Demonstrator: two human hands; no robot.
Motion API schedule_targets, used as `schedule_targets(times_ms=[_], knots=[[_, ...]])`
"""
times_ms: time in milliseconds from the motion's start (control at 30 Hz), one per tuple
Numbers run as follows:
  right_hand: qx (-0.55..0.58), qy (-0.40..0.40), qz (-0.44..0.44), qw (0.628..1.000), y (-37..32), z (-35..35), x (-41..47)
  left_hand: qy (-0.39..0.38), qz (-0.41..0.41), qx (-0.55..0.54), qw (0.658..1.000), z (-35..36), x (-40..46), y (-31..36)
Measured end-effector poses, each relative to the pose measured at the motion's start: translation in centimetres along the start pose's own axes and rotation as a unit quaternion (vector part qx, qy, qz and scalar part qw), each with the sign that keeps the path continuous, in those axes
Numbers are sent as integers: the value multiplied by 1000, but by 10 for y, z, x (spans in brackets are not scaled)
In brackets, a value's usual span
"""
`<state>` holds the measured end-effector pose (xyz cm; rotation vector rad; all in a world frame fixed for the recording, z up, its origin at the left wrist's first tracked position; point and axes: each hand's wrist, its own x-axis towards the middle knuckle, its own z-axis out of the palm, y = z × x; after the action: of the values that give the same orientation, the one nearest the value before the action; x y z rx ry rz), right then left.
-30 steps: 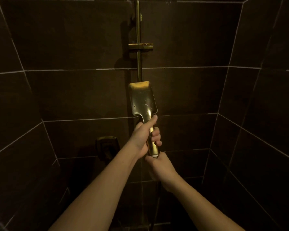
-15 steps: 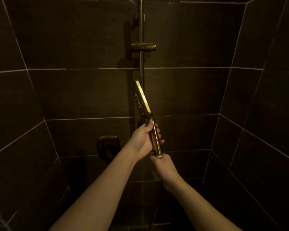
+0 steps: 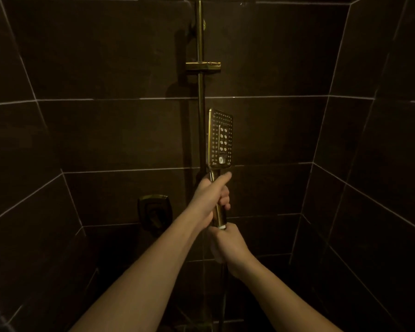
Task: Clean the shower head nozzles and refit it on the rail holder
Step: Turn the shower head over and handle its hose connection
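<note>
A gold rectangular shower head [image 3: 221,137] stands upright in front of the rail, its nozzle face turned toward me and slightly right. My left hand [image 3: 210,195] is wrapped round its handle just below the head. My right hand [image 3: 225,243] grips the hose end right under the handle's base, where a white ring shows. The gold rail [image 3: 200,92] runs vertically up the back wall, and its holder [image 3: 203,66] sits empty well above the shower head. The hose [image 3: 223,295] drops away below my right hand into the dark.
Dark tiled walls close in on three sides. A gold mixer valve handle [image 3: 155,212] sticks out of the back wall, low and left of my hands. The light is dim.
The shower head has been twisted about its handle: its back faced me, then its edge, and now the nozzle face shows. Both hands stayed in place on handle and hose end.
</note>
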<state>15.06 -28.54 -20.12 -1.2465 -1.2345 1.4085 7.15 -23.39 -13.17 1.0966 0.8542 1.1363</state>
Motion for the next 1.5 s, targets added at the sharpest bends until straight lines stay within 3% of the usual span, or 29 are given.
schedule_targets(times_ms=[100, 300, 567, 667, 833, 1100, 1200, 1333, 1400, 1500], knots=[[1, 18, -16, 1000, 1, -8, 2, -31, -1, -36, 999, 0, -3, -1], [22, 2, -46, 999, 2, -10, -4, -22, 13, -70, 997, 4, -5, -6], [-67, 38, -27, 997, 6, -13, -12, 20, 2, -110, 994, 9, -10, -6], [-97, 22, -33, 994, 1, -15, -16, -29, -37, -140, 989, 2, -15, -6], [-54, -64, -38, 996, -10, -17, -23, -107, -46, -234, 965, -5, -23, -2], [-40, -77, -32, 996, -6, -16, -25, -58, -30, -154, 986, 4, -25, 2], [-121, -24, -17, 992, -9, -15, -20, 80, -1, -125, 989, 8, -20, -4], [-295, 104, 12, 950, -12, -27, -3, 269, 66, 56, 959, 0, -18, -2], [-351, 135, 9, 927, -19, -39, 4, 271, 81, 161, 946, -10, -17, 2], [-410, 127, 20, 903, -30, -52, 15, 207, 78, 210, 952, -19, -10, 2]])
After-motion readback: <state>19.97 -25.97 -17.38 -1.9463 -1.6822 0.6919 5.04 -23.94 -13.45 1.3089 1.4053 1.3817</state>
